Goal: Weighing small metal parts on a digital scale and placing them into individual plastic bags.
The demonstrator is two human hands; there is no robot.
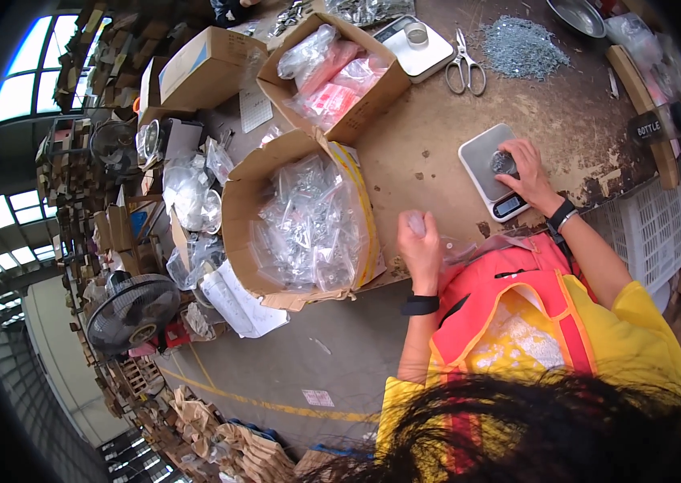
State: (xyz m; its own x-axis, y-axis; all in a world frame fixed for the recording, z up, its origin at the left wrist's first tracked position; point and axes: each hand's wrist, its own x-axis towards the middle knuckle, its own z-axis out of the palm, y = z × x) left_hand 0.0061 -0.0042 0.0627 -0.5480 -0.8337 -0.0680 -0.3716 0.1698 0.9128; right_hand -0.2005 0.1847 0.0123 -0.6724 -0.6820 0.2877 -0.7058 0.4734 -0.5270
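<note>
My left hand (419, 249) is closed around a small clear plastic bag (414, 221) above the table's near edge, beside a cardboard box (237, 211) full of clear bags of small metal parts. My right hand (527, 173) rests on a small digital scale (487, 171), its fingers on a little round cup of metal bits (504, 163) that sits on the pan. Both wrists wear dark bands. An orange vest over a yellow shirt fills the lower right.
A second cardboard box (372, 97) holds pink and clear bags. Farther back lie scissors (464, 66), a heap of small metal parts (522, 48), another scale (419, 48) and a metal bowl (577, 16). A white crate (653, 233) stands at right; fans (132, 310) at left.
</note>
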